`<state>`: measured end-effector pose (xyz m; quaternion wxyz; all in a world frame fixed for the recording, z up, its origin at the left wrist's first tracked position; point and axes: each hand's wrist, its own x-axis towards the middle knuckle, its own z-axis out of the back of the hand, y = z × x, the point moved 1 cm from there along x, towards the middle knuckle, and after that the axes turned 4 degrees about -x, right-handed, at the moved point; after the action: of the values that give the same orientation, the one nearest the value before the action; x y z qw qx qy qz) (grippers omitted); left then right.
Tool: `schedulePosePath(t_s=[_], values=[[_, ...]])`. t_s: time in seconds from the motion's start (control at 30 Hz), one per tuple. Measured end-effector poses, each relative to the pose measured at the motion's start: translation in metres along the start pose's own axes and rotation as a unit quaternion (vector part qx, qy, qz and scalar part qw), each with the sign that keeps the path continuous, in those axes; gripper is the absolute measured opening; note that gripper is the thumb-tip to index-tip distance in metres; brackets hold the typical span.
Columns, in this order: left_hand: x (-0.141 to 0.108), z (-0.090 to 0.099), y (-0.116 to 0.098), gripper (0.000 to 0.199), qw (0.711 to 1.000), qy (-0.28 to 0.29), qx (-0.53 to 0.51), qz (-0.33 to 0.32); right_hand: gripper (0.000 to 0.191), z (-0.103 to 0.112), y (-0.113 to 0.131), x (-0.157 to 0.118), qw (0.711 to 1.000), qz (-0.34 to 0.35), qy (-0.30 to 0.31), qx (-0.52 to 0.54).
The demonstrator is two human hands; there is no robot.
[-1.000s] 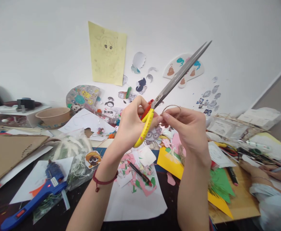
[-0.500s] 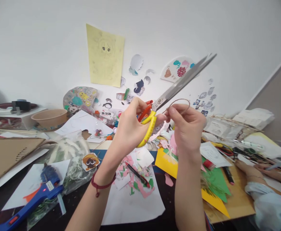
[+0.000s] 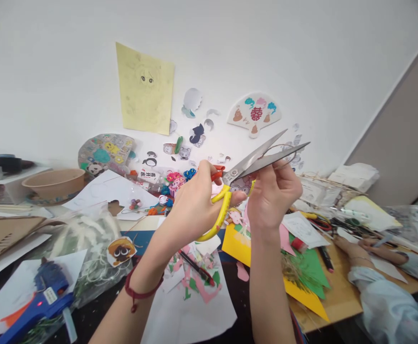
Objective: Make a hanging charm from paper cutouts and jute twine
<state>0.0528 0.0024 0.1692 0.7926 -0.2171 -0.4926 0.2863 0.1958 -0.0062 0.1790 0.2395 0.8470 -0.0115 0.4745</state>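
Note:
My left hand (image 3: 196, 205) grips a pair of scissors (image 3: 225, 210) by its yellow and orange-red handles, raised above the table. The long metal blades are spread apart and point right, toward my right hand. Fingers of my right hand (image 3: 275, 196) are closed on a thin brown string (image 3: 287, 145), which curves in a loop across the blades. Whether the blades touch the string I cannot tell. Below both hands, paper scraps (image 3: 209, 286) and a dark pen (image 3: 196, 267) lie on a white sheet (image 3: 190, 320).
A blue glue gun (image 3: 47, 298) with a lit red light lies at the left, beside a plastic bag (image 3: 97, 258). Behind stands a brown bowl (image 3: 54, 184). At the right, another person's hands (image 3: 352, 251) rest near papers. Yellow card (image 3: 237, 246) and green card (image 3: 314, 274) lie near my right forearm.
The scissors have opened and tilted lower, and their blades now reach over to the string by my right hand. My view has shifted slightly to the right.

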Motion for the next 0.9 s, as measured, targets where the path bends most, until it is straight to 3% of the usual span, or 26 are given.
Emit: schedulePosePath(t_s=[0.3,0.67,0.9], values=[[0.003,0.008,0.001,0.049,0.997,-0.042,-0.059,0.001,0.010,0.001,0.005,-0.001,0.998,-0.034,0.048,-0.033],[0.004,0.022,0.011,0.041,0.998,0.027,-0.047,-0.035,0.005,0.002,0.003,0.000,0.990,-0.079,0.099,0.060],[0.004,0.022,0.009,0.041,0.998,0.015,-0.048,-0.047,0.008,0.005,0.001,0.000,0.989,-0.086,0.107,0.048]])
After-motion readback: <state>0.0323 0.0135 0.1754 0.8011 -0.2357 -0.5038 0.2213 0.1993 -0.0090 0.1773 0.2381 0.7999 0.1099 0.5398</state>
